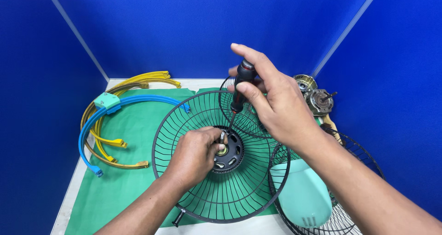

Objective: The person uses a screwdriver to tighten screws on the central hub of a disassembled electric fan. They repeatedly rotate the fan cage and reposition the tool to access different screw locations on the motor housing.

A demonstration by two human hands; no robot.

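Observation:
A black wire fan guard (202,189) lies flat on a green mat (133,138), with a black round hub (232,156) at its middle. My left hand (195,154) rests on the hub and pinches a small metal screw (223,136) upright over it. My right hand (269,97) grips the black and red handle of a screwdriver (239,90). The screwdriver slants down, its thin shaft ending at the hub beside the screw.
Yellow and blue curved plastic rim strips (106,124) with a teal clip lie at the left. A second wire guard (241,117) sits behind, another (354,156) at the right under a pale green motor cover (304,193). Two bare fan motors (317,99) stand by the blue wall.

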